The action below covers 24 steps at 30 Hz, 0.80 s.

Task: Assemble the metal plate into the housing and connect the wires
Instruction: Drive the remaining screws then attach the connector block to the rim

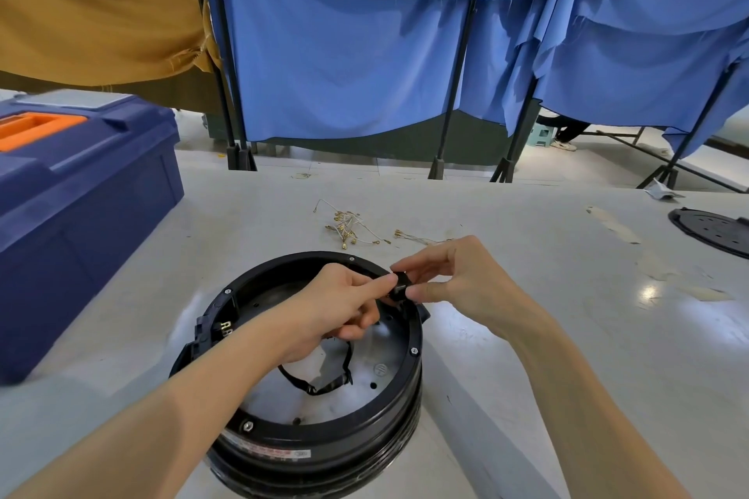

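Round black housing (pixel 410 377) on desk (pixel 527 255), metal plate (pixel 367 385) inside it under a black cable loop (pixel 324 387). Over housing's far rim, left hand (pixel 336 308) and right hand (pixel 458 280) both pinch a small black part (pixel 400 286). Beyond housing lie terminal wires (pixel 348 225), blue toolbox (pixel 81 194) left of it.

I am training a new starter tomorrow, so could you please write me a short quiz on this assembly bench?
1. True or false: the loose wires with gold terminals lie inside the black housing.
2. What do the left hand and right hand pinch between them at the housing's far rim? A) a screwdriver B) a small black part C) a pair of pliers
3. Fill in: the blue toolbox stands to the ___ of the housing.

Key: 1 false, they lie on the table beyond it; 2 B; 3 left.
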### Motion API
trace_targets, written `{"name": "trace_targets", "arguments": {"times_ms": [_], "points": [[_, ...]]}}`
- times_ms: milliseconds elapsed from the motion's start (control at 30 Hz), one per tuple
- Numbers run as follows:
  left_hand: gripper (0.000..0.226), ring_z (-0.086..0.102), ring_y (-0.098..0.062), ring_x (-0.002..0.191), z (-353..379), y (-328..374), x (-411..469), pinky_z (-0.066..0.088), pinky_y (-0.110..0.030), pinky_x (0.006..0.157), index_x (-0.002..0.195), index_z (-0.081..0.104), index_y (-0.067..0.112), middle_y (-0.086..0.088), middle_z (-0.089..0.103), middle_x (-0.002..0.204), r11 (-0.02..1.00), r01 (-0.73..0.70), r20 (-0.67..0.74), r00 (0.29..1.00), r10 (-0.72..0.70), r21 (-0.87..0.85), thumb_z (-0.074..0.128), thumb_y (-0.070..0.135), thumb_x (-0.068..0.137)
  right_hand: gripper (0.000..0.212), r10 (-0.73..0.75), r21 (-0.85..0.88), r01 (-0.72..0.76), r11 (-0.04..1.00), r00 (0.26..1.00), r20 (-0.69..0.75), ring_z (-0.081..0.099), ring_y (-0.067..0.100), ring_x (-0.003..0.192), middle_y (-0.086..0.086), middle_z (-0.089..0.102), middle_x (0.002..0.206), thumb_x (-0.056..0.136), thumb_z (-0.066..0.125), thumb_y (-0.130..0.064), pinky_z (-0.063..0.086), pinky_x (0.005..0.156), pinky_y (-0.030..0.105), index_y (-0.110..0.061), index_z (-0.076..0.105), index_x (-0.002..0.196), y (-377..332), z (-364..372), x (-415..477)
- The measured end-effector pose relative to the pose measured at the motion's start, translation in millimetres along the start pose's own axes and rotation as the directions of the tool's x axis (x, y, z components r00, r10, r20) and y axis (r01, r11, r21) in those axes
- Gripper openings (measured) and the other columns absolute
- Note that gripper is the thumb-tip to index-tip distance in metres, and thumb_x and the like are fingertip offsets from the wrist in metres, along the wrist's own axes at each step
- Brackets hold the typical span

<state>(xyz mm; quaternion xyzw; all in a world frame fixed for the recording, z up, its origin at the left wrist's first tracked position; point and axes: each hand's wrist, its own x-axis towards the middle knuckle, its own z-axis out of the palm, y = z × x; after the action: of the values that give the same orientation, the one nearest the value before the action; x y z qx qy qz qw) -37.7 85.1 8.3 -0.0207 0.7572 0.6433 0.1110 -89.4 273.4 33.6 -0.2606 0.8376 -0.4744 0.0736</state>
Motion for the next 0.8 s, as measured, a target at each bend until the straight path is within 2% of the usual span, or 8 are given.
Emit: {"name": "trace_targets", "arguments": {"times_ms": [133,200,267,333,433,567,800], "points": [[0.048,0.029,-0.012,0.033,0.0,-1.6,1.6,0.025,-0.015,0.037,0.047,0.062,0.023,-0.005,0.048,0.05,1.0,0.003,0.01,1.0,-0.003,-0.024,0.062,0.039,0.093,0.022,0.033,0.158,-0.037,0.987,0.999,0.029,0.074,0.018,0.08,0.008,0.077,0.084,0.089,0.065,0.004,0.057,0.071,0.022,-0.01,0.077,0.101,1.8,1.4,0.0],[0.043,0.029,-0.011,0.033,-0.1,-2.4,1.7,0.025,-0.015,0.036,0.053,0.063,0.021,-0.005,0.048,0.05,1.0,0.007,0.006,1.0,-0.007,-0.027,0.062,0.037,0.093,0.019,0.039,0.193,-0.043,0.98,0.999,0.02,0.074,0.021,0.078,0.008,0.077,0.083,0.091,0.064,0.001,0.056,0.068,0.02,-0.009,0.077,0.101,2.3,3.2,0.5],[0.036,0.029,-0.011,0.033,-0.6,-2.6,1.6,0.025,-0.015,0.036,0.07,0.068,0.009,-0.005,0.048,0.049,0.999,0.015,0.0,1.0,-0.015,-0.031,0.063,0.037,0.092,0.014,0.04,0.201,-0.04,0.979,0.999,0.005,0.073,0.024,0.077,0.008,0.076,0.083,0.089,0.068,-0.006,0.057,0.068,0.022,-0.01,0.077,0.1,3.0,5.7,1.6],[0.038,0.03,-0.011,0.033,-1.1,-3.0,2.3,0.025,-0.016,0.036,0.081,0.069,0.0,-0.005,0.048,0.049,0.999,0.027,-0.012,1.0,-0.027,-0.027,0.063,0.036,0.092,0.011,0.048,0.195,-0.045,0.98,0.999,-0.007,0.073,0.026,0.077,0.007,0.076,0.083,0.088,0.072,-0.01,0.059,0.069,0.027,-0.011,0.077,0.098,4.7,7.5,2.6],[0.037,0.031,-0.012,0.033,0.3,-3.1,3.2,0.025,-0.016,0.035,0.077,0.069,0.004,-0.006,0.048,0.049,0.999,0.046,-0.016,0.999,-0.046,-0.019,0.063,0.037,0.092,0.01,0.067,0.214,-0.068,0.974,0.998,0.009,0.073,0.021,0.075,0.006,0.076,0.083,0.087,0.072,-0.013,0.059,0.07,0.026,-0.01,0.077,0.095,7.8,8.2,3.3],[0.042,0.032,-0.012,0.034,1.0,-4.2,3.7,0.026,-0.016,0.037,0.09,0.069,-0.002,-0.005,0.047,0.049,0.999,0.05,-0.017,0.999,-0.05,-0.003,0.061,0.039,0.093,0.01,0.076,0.2,-0.081,0.976,0.997,0.031,0.072,0.017,0.075,0.005,0.076,0.085,0.088,0.071,-0.014,0.057,0.071,0.023,-0.01,0.077,0.095,8.6,8.6,3.7],[0.042,0.033,-0.01,0.034,0.4,-4.8,2.2,0.028,-0.015,0.036,0.095,0.069,-0.003,-0.004,0.048,0.049,0.999,0.043,-0.013,0.999,-0.043,0.0,0.061,0.038,0.093,0.011,0.055,0.188,-0.061,0.98,0.998,0.034,0.072,0.024,0.081,0.007,0.076,0.086,0.09,0.069,-0.012,0.055,0.07,0.022,-0.007,0.076,0.096,7.8,10.0,3.7]]}}
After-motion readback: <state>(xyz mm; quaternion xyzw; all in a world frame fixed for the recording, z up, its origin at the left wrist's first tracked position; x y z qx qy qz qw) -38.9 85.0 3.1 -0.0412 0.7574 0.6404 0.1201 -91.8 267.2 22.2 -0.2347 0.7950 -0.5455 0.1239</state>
